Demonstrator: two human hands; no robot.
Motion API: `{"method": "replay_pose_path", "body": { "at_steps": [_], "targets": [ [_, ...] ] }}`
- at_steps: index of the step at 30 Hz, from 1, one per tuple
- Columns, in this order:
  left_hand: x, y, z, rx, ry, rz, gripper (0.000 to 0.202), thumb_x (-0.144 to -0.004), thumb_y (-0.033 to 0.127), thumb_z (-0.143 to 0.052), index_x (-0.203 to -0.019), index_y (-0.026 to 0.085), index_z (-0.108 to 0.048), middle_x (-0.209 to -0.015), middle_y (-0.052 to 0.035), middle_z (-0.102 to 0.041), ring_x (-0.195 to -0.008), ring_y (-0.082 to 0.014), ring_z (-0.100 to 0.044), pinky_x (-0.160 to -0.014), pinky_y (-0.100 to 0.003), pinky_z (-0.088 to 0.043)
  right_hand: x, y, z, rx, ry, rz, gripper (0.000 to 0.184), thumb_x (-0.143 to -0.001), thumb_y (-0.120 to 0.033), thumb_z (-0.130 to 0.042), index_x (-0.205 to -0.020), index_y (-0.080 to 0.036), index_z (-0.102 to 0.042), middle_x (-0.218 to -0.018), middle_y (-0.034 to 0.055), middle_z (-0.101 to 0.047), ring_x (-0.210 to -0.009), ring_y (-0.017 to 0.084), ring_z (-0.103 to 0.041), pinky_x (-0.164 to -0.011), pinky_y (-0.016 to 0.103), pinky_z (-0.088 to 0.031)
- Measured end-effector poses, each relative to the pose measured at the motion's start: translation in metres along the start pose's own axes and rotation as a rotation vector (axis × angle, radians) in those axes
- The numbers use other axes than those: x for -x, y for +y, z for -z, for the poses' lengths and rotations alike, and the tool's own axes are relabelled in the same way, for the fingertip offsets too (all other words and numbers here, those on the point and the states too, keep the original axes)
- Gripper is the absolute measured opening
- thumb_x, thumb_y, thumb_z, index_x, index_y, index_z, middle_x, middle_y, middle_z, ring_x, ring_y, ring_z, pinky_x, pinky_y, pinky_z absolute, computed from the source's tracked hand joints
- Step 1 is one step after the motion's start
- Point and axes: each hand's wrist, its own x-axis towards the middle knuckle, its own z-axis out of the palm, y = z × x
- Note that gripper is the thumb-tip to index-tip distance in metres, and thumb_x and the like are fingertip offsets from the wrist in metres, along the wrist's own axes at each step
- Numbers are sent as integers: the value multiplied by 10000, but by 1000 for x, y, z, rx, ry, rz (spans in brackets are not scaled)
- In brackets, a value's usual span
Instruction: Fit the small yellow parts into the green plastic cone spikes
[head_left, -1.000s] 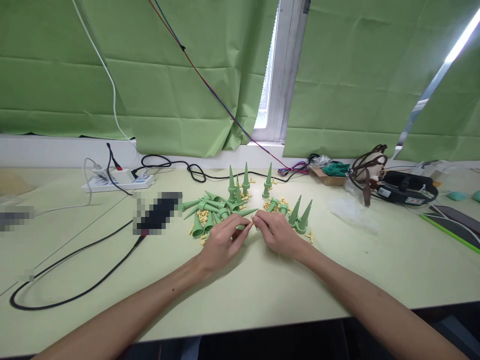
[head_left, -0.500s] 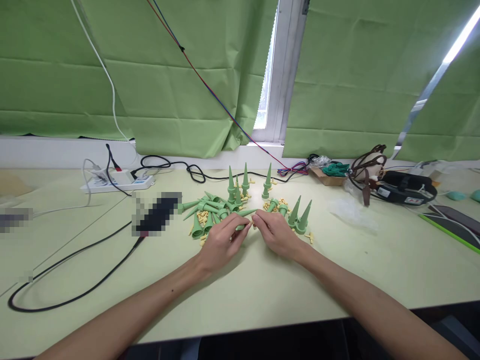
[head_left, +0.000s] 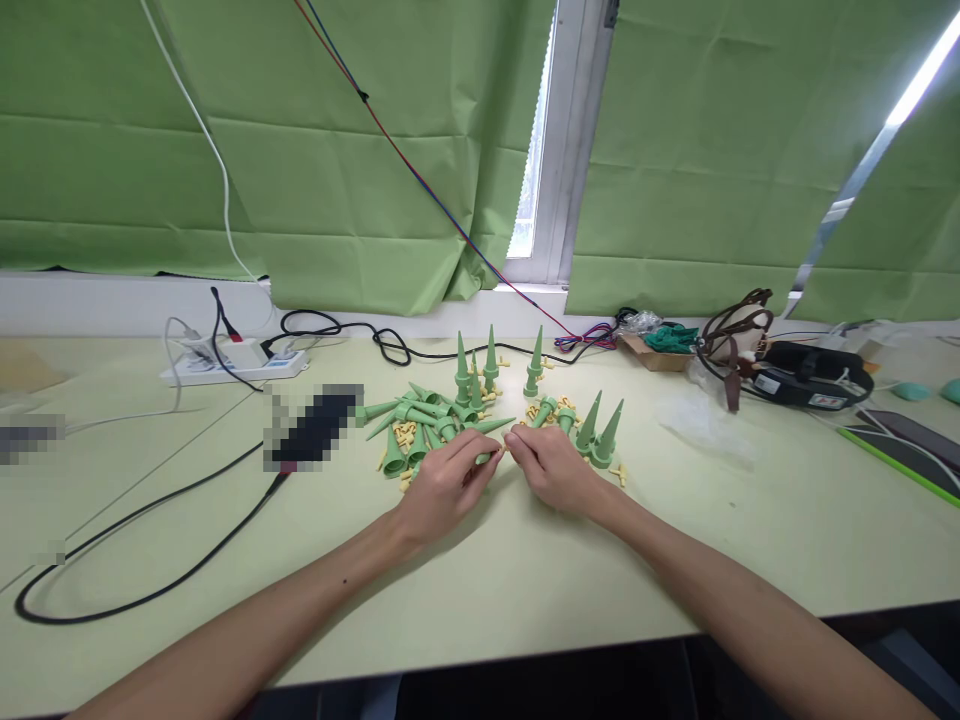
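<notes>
My left hand [head_left: 444, 482] is closed around a green plastic watering spike [head_left: 482, 458], mostly hidden by the fingers. Fingertip to fingertip with it, my right hand [head_left: 553, 468] pinches a small yellow valve piece [head_left: 505, 447] at the end of the spike. Behind and left of the left hand lies a heap of green spikes [head_left: 394, 455] mixed with yellow pieces [head_left: 406, 434]. Two spikes [head_left: 606, 440] stand point up just right of the right hand. More upright spikes [head_left: 491, 362] stand farther back, with loose yellow pieces [head_left: 622, 474] scattered about.
A black device [head_left: 319, 425], partly pixelated, lies at left on a looping black cable [head_left: 142, 612]. A power strip [head_left: 281, 366] sits near the wall. At the right are a cardboard box [head_left: 654, 356], a clear plastic bag [head_left: 705, 430] and a black headset [head_left: 810, 375].
Both hands stay nearly in place. The fingertips have come slightly closer together, the right hand's pinch now meeting the end of the spike in the left.
</notes>
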Motion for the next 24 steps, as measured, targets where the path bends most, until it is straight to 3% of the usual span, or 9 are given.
{"method": "replay_pose_path", "body": {
  "at_steps": [8,17,24],
  "targets": [
    [0,0,0,-39,-15,-47,133,-937,103,-522,-1032,185,-565,-866,-48,-656,-729,-137,-617,-616,-245,-497,0,-2,0,5,-2,-21,388,-1034,-304,-305,-659,-209,-274,-557,-53,-317,-501,106,-283,-555,287,-240],
    [0,-1,0,-102,1,-109,117,-949,127,-497,-1019,189,-568,-864,-56,-671,-716,-142,-641,-608,-244,-515,0,-2,0,18,-7,-46,440,-1041,-346,-292,-623,-207,-269,-525,-49,-317,-483,106,-273,-547,291,-242],
    [-1,-3,0,-49,-49,-26,121,-955,145,-486,-1011,189,-585,-865,-52,-654,-675,-126,-597,-577,-232,-488,-1,-3,-1,20,22,-77,464,-1032,-375,-335,-602,-202,-304,-504,-47,-324,-473,105,-266,-532,289,-228]
  ]
}}
